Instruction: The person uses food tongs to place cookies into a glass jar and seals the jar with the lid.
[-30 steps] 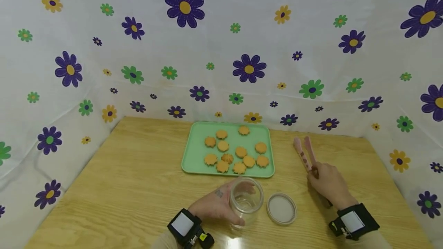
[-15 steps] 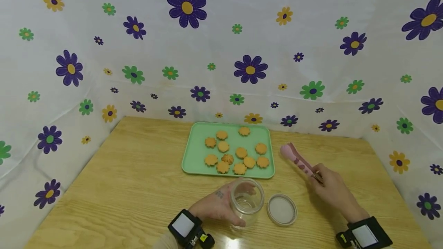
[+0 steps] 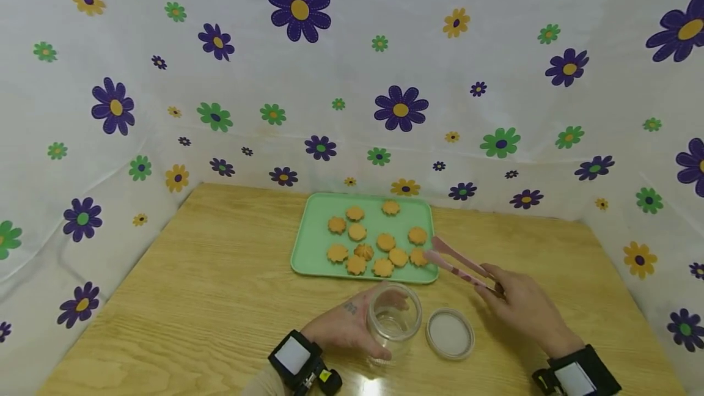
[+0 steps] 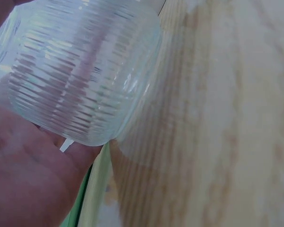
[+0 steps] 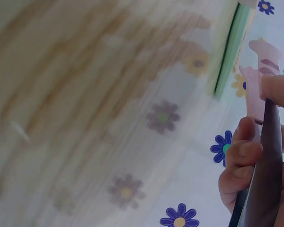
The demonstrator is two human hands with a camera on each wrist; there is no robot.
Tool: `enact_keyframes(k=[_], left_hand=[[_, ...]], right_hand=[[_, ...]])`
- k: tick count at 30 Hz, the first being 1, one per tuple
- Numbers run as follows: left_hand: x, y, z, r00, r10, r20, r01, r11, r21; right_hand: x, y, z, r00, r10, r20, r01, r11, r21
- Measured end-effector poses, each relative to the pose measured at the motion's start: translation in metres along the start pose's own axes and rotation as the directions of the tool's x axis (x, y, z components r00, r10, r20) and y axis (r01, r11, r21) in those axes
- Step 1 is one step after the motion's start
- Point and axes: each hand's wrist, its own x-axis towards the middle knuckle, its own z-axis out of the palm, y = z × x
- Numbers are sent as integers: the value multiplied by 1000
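The left hand curls round a clear glass jar, mouth up; a round lid lies at its three o'clock, and a green tray bearing cookies sits near twelve. The right hand, farther out toward three, grips pink tongs pointing to ten, tips parted by the tray's three-o'clock edge. Only the left wrist view shows the jar's ribbing clearly; the right wrist view reveals fingers curled against the tongs' dark handle.
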Motion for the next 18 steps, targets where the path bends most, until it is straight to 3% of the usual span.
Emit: enact_keyframes(k=[5,18], left_hand=[[2,1,-1,1000,-4,0,4,999,45],[2,1,-1,1000,-8,6,8,1000,-9]], right_hand=[[5,-5,-1,998,-56,-1,56,994,-89],[7,-12,0,996,-88,27,91,985,-146]])
